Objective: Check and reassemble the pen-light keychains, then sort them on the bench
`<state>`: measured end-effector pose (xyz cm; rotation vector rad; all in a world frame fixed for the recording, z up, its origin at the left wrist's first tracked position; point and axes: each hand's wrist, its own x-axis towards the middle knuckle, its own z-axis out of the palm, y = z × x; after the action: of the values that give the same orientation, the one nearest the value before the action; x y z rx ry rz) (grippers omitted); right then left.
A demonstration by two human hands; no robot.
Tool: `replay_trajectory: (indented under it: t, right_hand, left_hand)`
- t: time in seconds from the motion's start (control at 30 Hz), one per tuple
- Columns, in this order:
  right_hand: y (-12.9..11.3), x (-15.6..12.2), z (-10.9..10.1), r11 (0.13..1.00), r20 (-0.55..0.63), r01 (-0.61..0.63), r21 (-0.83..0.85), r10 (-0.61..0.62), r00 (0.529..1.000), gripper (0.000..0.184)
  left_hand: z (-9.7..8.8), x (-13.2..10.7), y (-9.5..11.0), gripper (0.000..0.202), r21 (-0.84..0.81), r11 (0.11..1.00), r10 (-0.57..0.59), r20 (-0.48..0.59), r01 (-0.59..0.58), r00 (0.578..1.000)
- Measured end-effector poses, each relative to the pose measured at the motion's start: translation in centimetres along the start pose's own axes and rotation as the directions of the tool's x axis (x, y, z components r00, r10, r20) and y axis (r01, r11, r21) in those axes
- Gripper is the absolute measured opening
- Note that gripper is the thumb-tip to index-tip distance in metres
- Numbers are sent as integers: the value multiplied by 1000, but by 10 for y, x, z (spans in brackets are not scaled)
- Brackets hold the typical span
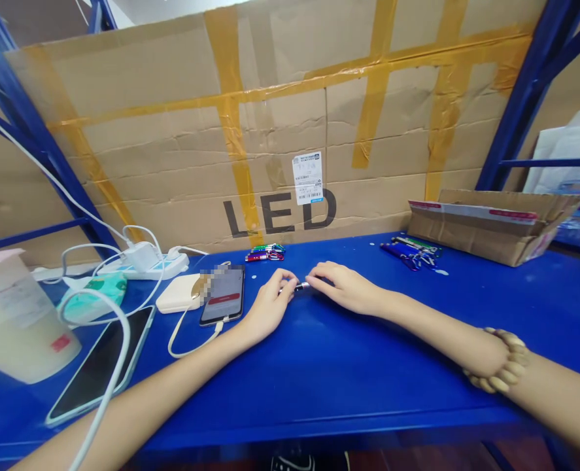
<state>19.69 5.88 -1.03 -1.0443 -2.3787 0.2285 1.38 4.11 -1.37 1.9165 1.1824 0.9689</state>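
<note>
Together our left hand (269, 302) and right hand (344, 286) pinch a small metal piece (301, 286) on the blue counter (368, 366), below cardboard (280, 131) printed "LED".

In front of me the big cardboard sheet (290, 124) carries the word "LED" in large dark capitals, low down near the bench. Over the top of the "D" sits a white shipping label (307, 178) with barcodes and a small blue mark; its print is too small for me to read. The sticker on the plastic container (15, 320) at my left is blurred, and the phone screen (223, 296) shows a red bar whose words I cannot make out.
</note>
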Motion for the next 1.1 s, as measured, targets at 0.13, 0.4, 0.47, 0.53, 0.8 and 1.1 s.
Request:
replay_trajectory:
  t: [0.13, 0.4, 0.47, 0.53, 0.8, 1.1]
  right_hand:
    - [-8, 0, 3, 990, 13, 81, 117, -83, 997, 29]
    - [-18, 0, 3, 985, 80, 125, 115, -135, 988, 30]
    - [-21, 0, 1, 984, 121, 90, 154, -109, 987, 33]
    - [-23, 0, 0, 977, 144, 57, 203, -88, 986, 35]
    - [-25, 0, -3, 957, 173, -2, 291, -50, 984, 42]
    - [-24, 0, -3, 983, 175, -35, 181, 3, 985, 44]
  left_hand:
    - [2, -1, 0, 13, -183, 983, -9, -25, 4, 1000]
    - [1, -5, 2, 14, -159, 983, 90, 4, -88, 996]
    - [2, -6, 2, 16, -133, 984, 124, 2, -123, 992]
    - [3, -7, 3, 16, -115, 984, 140, -4, -140, 990]
    - [3, -7, 5, 15, -206, 973, 108, -2, -106, 994]
    - [0, -5, 5, 9, -267, 963, -66, -109, 35, 992]
